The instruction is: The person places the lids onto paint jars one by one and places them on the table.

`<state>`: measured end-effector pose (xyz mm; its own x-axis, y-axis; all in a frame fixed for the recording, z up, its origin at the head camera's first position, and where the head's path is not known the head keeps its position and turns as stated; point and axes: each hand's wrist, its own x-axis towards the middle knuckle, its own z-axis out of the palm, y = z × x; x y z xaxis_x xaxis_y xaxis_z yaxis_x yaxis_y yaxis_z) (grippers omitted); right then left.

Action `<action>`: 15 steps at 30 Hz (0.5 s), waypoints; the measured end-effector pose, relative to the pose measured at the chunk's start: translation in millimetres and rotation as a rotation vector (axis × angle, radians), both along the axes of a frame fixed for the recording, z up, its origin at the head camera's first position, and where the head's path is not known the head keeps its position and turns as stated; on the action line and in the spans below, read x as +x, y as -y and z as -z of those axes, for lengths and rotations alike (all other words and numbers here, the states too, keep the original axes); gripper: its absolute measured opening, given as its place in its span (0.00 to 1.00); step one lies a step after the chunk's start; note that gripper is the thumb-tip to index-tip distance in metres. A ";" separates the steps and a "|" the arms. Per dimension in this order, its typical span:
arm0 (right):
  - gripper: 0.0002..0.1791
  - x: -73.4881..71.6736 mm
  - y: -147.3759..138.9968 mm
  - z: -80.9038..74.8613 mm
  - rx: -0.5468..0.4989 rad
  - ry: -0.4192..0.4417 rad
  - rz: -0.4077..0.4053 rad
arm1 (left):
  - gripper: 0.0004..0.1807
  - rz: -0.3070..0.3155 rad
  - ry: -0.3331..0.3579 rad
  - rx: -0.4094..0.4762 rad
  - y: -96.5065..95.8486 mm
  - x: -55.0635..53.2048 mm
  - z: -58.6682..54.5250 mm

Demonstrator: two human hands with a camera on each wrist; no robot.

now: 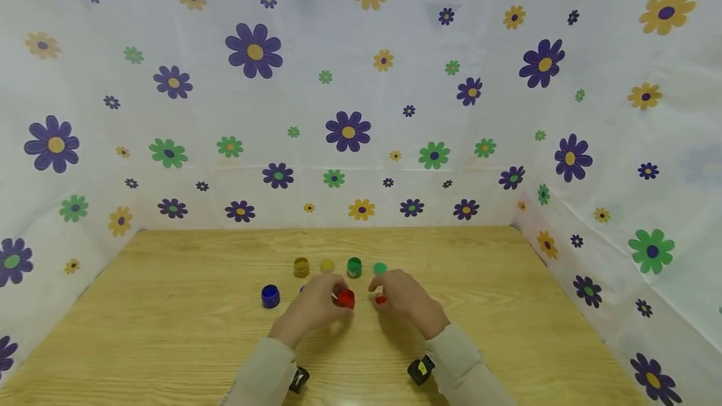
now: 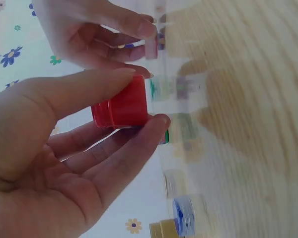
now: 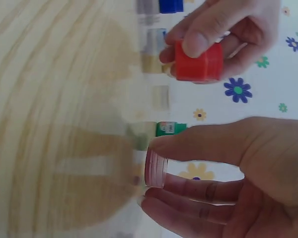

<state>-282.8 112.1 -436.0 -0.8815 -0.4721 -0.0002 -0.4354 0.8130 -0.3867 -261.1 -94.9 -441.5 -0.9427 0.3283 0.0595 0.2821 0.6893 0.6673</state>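
My left hand (image 1: 317,304) grips a small red paint jar (image 1: 346,299) between thumb and fingers, just above the wooden table. In the left wrist view the red jar (image 2: 130,103) is held by its side walls. A short way to the right, my right hand (image 1: 408,301) pinches a round, clear-walled lid (image 3: 156,168) with a reddish face, thumb on one side and fingertips on the other. Jar and lid are apart. Behind the hands stand a green jar (image 1: 354,267) and its pale green lid (image 1: 380,267).
Further left are a yellow jar (image 1: 301,267), a yellow lid (image 1: 327,265) and a blue jar (image 1: 271,296). A blue lid (image 1: 302,289) is mostly hidden behind my left hand. Flower-printed cloth (image 1: 350,86) encloses the wooden table (image 1: 197,331) at the back and sides.
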 end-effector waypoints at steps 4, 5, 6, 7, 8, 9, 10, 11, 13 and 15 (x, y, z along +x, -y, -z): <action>0.09 0.9 -6.9 -11.4 -0.025 0.001 -0.030 | 0.16 -0.015 0.007 0.014 2.0 1.8 -6.0; 0.08 1.2 -8.5 -15.0 -0.037 -0.005 -0.037 | 0.16 -0.016 0.007 0.021 2.8 2.4 -7.6; 0.08 1.8 -10.2 -18.9 -0.048 -0.010 -0.040 | 0.16 -0.019 0.007 0.025 3.0 2.9 -9.0; 0.07 2.7 -12.2 -22.7 -0.060 -0.014 -0.041 | 0.16 -0.019 0.005 0.030 3.0 3.5 -10.6; 0.07 4.0 -14.2 -26.9 -0.079 -0.016 -0.042 | 0.16 -0.016 0.002 0.034 2.9 4.1 -11.9; 0.06 5.3 -16.3 -30.9 -0.093 -0.016 -0.044 | 0.15 -0.012 -0.002 0.039 2.5 4.8 -13.3; 0.06 6.6 -18.3 -34.3 -0.104 -0.017 -0.046 | 0.15 -0.008 -0.006 0.042 2.0 5.4 -14.7; 0.07 8.0 -20.0 -37.5 -0.115 -0.020 -0.051 | 0.15 -0.003 -0.011 0.044 1.3 5.9 -15.9; 0.08 10.7 -22.5 -43.4 -0.138 -0.018 -0.065 | 0.15 0.007 -0.017 0.049 0.1 6.7 -18.0; 0.09 12.4 -23.8 -47.7 -0.159 -0.025 -0.089 | 0.16 0.014 -0.018 0.056 -1.2 7.4 -20.0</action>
<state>-270.5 135.9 -388.2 -0.8351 -0.5404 0.1023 -0.5138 0.7002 -0.4957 -253.7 -93.7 -421.5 -0.9367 0.3371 0.0951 0.3038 0.6467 0.6997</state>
